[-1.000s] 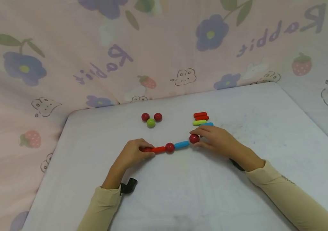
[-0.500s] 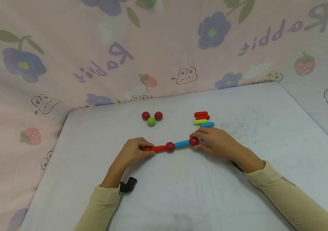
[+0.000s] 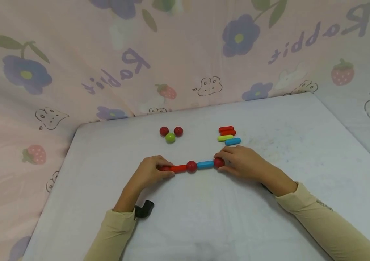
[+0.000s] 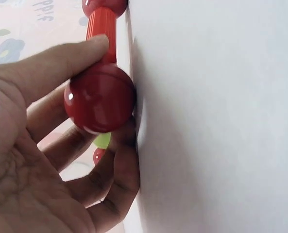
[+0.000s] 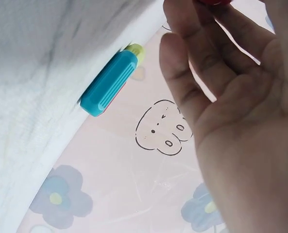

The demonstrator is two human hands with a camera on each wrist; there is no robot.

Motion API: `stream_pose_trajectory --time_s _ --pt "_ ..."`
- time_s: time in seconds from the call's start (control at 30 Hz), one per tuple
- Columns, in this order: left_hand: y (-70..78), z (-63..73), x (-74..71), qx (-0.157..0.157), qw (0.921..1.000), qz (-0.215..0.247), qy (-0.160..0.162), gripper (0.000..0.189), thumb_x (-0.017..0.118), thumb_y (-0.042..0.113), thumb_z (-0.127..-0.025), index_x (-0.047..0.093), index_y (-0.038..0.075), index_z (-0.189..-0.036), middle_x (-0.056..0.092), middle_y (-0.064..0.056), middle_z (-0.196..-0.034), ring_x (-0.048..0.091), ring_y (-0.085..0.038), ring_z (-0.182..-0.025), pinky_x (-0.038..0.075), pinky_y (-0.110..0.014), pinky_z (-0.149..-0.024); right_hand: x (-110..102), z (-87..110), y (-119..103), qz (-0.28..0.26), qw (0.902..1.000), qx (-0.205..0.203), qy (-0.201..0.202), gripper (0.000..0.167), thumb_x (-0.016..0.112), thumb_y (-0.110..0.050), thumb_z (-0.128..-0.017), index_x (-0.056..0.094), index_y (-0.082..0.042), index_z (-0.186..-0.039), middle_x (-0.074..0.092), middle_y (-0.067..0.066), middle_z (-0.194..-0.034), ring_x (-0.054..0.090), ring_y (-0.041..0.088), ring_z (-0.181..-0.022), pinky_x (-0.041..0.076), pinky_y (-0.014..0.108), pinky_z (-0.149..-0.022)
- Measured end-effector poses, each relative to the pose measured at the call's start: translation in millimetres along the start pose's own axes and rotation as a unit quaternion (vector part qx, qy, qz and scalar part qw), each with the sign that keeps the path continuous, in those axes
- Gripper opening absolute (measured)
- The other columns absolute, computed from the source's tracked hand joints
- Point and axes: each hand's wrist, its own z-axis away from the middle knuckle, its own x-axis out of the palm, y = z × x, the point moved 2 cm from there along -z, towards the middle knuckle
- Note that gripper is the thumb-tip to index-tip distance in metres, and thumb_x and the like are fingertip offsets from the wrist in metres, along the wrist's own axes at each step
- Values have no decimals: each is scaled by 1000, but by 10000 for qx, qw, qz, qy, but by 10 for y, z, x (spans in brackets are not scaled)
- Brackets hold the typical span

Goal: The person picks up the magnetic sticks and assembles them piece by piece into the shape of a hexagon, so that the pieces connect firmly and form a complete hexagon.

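A chain of balls and rods lies across the table's middle. My left hand [image 3: 149, 173] pinches its left end, where a glossy red ball [image 4: 101, 99] joins a ribbed red rod [image 3: 179, 168]. A second red ball [image 3: 191, 166] sits in the middle, followed by a blue rod [image 3: 205, 164]. At the right end, my right hand [image 3: 242, 162] grips another red ball [image 3: 219, 162] between thumb and fingers, right at the blue rod's tip. In the right wrist view only a sliver of that ball shows above the fingers.
Behind the chain, two red balls [image 3: 178, 131] and a green ball [image 3: 170, 138] form a cluster. Loose rods lie near the right hand: two red rods [image 3: 226, 129], a yellow rod [image 3: 225, 138] and a blue rod [image 3: 232, 141]. A patterned curtain [image 3: 178, 54] hangs behind the white table [image 3: 185, 224].
The right hand has brought its red ball to the blue rod's free end, then moved slightly toward the front with the rod's right end. The left hand keeps its place.
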Motion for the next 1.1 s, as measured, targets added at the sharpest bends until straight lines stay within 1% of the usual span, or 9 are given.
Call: stream_pose_trajectory --time_s 0.17,0.27,0.37,0.47,0.63,0.8,0.87,0.93,1.1 --pt "-15 15 -13 122 9999 71 -52 25 80 24 -84 78 17 -108 69 3 -98 56 -14 -90 45 -29 -78 13 1 -2 -65 10000 52 -47 44 79 -38 -84 69 -13 -118 71 -1 -110 67 16 -97 58 36 -84" --pt "-13 26 -13 58 9999 59 -86 24 80 23 -83 78 17 -107 69 3 -97 55 -15 -89 44 -29 -77 15 3 -1 -198 9996 97 -154 46 79 -39 -84 69 -13 -120 71 -1 -112 67 16 -100 58 36 -86" --pt "19 37 3 -48 9999 -99 -101 26 82 21 -82 77 17 -107 67 2 -96 54 -16 -88 44 -29 -75 21 7 8 -344 9990 99 -284 46 79 -38 -84 68 -13 -122 70 -2 -113 66 15 -101 57 36 -88" --pt "89 39 40 -42 9995 -308 -111 30 83 21 -81 75 17 -109 66 2 -96 55 -16 -89 47 -30 -77 36 6 18 -405 9984 61 -386 46 77 -36 -86 66 -12 -124 70 -2 -111 65 15 -98 57 36 -86" --pt "231 18 97 312 9976 -528 -330 40 83 24 -81 71 15 -119 67 3 -102 57 -14 -92 52 -33 -84 47 7 29 -330 9987 45 -392 46 76 -37 -87 66 -12 -124 70 -3 -108 64 13 -94 57 34 -84" --pt "291 -36 56 840 9884 -1096 -632 53 83 35 -80 66 19 -128 67 5 -104 58 -13 -96 47 -39 -91 42 21 30 -335 9988 7 -348 46 76 -36 -87 66 -12 -124 70 -3 -108 64 13 -93 57 34 -85" --pt "301 -52 42 1050 9839 -1336 -550 57 82 40 -80 64 21 -131 68 4 -107 59 -14 -101 44 -42 -95 42 21 29 -325 9989 -7 -352 46 76 -37 -87 66 -12 -124 70 -3 -108 64 13 -94 57 34 -85" --pt "300 -63 69 1247 9803 -1491 -350 59 80 44 -82 61 22 -133 68 4 -111 60 -15 -105 45 -43 -97 42 21 28 -328 9988 -17 -370 46 76 -37 -87 66 -13 -125 70 -3 -109 64 13 -95 57 34 -85" --pt "365 -29 202 1819 9696 -1532 575 59 75 46 -86 59 18 -135 68 0 -119 61 -20 -111 47 -44 -97 36 12 35 -308 9986 44 -420 47 75 -38 -87 65 -13 -126 70 -3 -111 65 14 -97 57 35 -87"
